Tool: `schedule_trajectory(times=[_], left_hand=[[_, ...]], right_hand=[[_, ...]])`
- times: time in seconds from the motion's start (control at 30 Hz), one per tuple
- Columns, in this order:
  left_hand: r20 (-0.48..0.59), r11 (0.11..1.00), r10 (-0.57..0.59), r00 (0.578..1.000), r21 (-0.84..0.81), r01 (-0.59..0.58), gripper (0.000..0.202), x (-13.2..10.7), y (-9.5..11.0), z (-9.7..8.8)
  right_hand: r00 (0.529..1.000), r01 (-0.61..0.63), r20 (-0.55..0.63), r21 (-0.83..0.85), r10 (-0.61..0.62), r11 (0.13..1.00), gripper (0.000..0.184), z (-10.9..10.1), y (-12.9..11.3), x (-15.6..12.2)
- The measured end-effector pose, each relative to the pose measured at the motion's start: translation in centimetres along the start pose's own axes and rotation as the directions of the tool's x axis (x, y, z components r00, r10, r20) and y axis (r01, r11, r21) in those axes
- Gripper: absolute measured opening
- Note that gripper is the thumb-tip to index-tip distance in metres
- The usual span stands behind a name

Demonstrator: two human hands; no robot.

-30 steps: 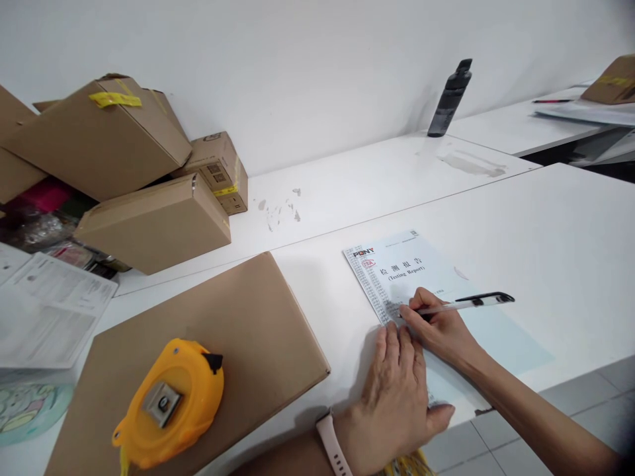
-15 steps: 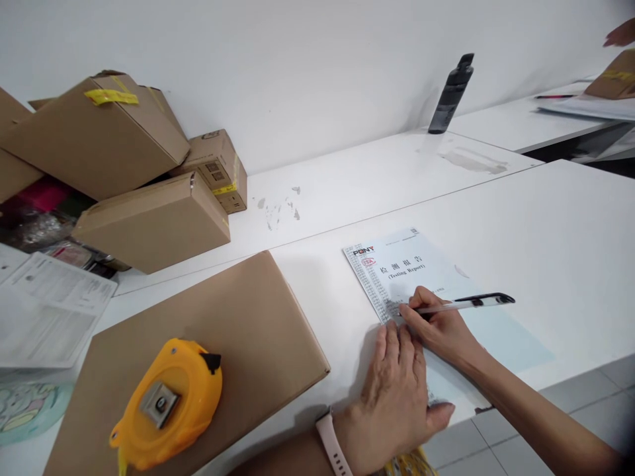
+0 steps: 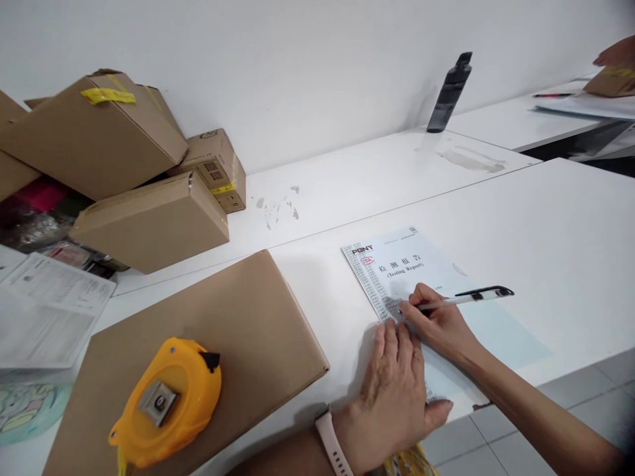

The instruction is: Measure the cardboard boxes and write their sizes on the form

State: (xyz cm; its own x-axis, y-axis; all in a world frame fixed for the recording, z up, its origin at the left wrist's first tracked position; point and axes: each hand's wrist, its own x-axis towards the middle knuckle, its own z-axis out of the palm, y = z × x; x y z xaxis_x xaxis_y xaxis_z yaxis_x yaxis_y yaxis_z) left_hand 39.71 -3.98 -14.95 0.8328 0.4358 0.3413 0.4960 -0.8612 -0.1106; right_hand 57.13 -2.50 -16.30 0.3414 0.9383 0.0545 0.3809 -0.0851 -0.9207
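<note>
My right hand (image 3: 441, 322) is closed around a white pen with a black cap (image 3: 464, 298), its tip resting on the left side of a pale blue printed report sheet (image 3: 397, 264). My left hand (image 3: 394, 396) lies flat with fingers stretched out, pressing the sheet's lower left part onto the white table (image 3: 546, 225). A pink watch strap sits on my left wrist. A flat brown cardboard box (image 3: 248, 330) lies to the left of the sheet, and a yellow tape measure (image 3: 166, 400) rests on top of it.
Several cardboard boxes (image 3: 149, 218) are stacked at the back left against the wall, with printed papers (image 3: 44, 311) in front of them. A black bottle (image 3: 449, 92) leans at the wall. Another person's hand (image 3: 618, 51) touches a box on the far right table.
My hands and the pen hold nearly the same place on the sheet. Another person's hand has come into view at the top right.
</note>
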Motion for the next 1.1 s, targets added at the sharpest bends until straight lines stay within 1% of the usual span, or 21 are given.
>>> schedule_trajectory(times=[0.13, 0.33, 0.47, 0.63, 0.93, 1.1], left_hand=[[0.013, 1.0, 0.004, 1.0, -0.002, -0.004, 0.081, -0.07, 0.03, 0.08], [0.023, 1.0, 0.003, 1.0, 0.005, -0.003, 0.082, -0.08, 0.09, 0.06], [0.012, 1.0, -0.001, 1.0, 0.007, 0.001, 0.082, -0.05, 0.11, 0.01], [0.024, 1.0, 0.009, 1.0, 0.003, -0.009, 0.08, -0.08, 0.06, 0.0], [0.028, 1.0, -0.002, 1.0, 0.002, 0.002, 0.082, -0.01, 0.06, -0.03], [0.024, 1.0, -0.002, 1.0, -0.007, 0.002, 0.082, -0.06, 0.05, 0.1]], right_hand=[[1.0, 0.014, -0.006, -0.024, -0.014, 1.0, 0.032, 0.04, 0.03, 0.04], [1.0, 0.006, 0.016, -0.004, -0.006, 1.0, 0.03, -0.03, 0.05, -0.01], [1.0, -0.002, -0.002, -0.009, 0.002, 1.0, 0.03, -0.01, -0.12, -0.02], [1.0, -0.005, -0.019, -0.008, 0.005, 1.0, 0.031, 0.03, -0.31, 0.04], [1.0, -0.002, -0.007, 0.002, 0.002, 1.0, 0.033, 0.03, -0.35, -0.01], [0.999, -0.007, -0.034, -0.004, 0.007, 1.0, 0.032, -0.08, -0.6, 0.08]])
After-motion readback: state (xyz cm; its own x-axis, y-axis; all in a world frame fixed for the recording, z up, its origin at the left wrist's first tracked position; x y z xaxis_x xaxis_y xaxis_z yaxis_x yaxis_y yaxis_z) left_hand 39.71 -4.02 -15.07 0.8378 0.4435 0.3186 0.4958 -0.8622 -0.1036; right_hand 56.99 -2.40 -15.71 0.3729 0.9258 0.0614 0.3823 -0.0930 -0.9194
